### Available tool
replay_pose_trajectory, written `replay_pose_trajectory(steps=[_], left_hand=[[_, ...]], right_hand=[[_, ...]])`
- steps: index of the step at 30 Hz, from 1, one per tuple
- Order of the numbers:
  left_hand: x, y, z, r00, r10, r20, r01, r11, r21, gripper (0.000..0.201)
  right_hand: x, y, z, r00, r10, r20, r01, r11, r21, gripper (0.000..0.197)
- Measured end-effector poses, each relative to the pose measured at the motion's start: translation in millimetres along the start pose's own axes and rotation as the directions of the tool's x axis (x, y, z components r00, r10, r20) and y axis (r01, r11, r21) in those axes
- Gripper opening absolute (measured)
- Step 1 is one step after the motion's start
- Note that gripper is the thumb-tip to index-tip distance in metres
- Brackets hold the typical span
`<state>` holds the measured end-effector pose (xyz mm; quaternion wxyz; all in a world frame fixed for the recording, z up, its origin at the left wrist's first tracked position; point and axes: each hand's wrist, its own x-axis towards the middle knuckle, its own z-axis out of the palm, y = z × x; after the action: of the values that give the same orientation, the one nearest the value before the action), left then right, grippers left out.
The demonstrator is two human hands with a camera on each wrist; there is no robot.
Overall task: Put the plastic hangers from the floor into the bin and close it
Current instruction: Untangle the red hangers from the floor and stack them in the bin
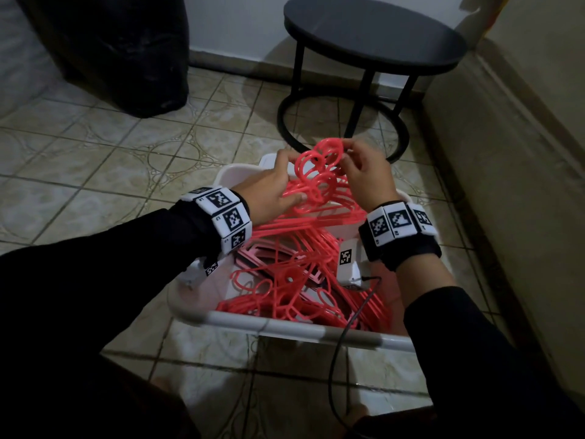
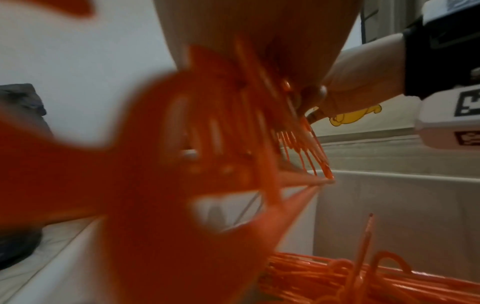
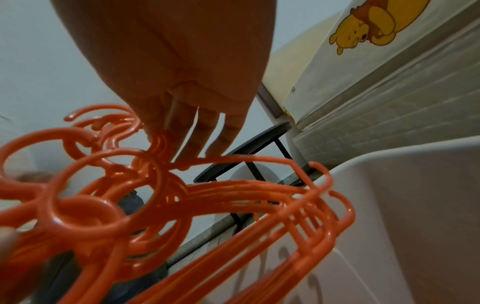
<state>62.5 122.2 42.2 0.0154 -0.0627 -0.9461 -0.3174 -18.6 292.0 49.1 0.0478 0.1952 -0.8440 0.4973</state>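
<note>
A white plastic bin (image 1: 285, 326) stands open on the tiled floor, holding several red plastic hangers (image 1: 294, 293). Over its far end both hands hold a bundle of red hangers (image 1: 319, 182) by the hooks. My left hand (image 1: 272, 191) grips the necks from the left, thumb underneath. My right hand (image 1: 364, 172) pinches the hook tops (image 3: 158, 142) with thumb and forefinger, its other fingers (image 3: 207, 127) straight. The bundle's shoulders (image 3: 298, 197) hang inside the bin wall (image 3: 415, 205). In the left wrist view the blurred hangers (image 2: 182, 164) fill the frame. No lid is in view.
A round black side table (image 1: 373, 36) stands just beyond the bin. A black bag (image 1: 120, 49) sits at the back left. A mattress side (image 1: 519, 172) runs along the right. A black cable (image 1: 342, 343) trails over the bin's near rim.
</note>
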Motion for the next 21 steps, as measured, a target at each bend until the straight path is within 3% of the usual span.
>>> replay_pose_trajectory(steps=[4,11,17,21], left_hand=[[4,1,-2,0.997,-0.054,-0.057,0.066,0.971,0.229,0.063],[8,3,6,0.994,-0.058,-0.093,0.094,0.886,0.454,0.056],[9,0,1,0.986,-0.147,-0.085,0.168,0.908,0.383,0.052],[11,1,-2,0.987,-0.159,0.026,0.151,0.968,0.199,0.043]], right_hand=[[-1,-2,3,0.999,-0.053,0.013,0.053,0.999,0.000,0.027],[-7,-16,11,0.985,-0.150,0.087,0.164,0.969,-0.182,0.038],[-5,-28,8,0.968,-0.090,0.234,0.142,0.966,-0.217,0.034],[-9,-27,8,0.958,-0.080,0.276,0.149,0.959,-0.242,0.049]])
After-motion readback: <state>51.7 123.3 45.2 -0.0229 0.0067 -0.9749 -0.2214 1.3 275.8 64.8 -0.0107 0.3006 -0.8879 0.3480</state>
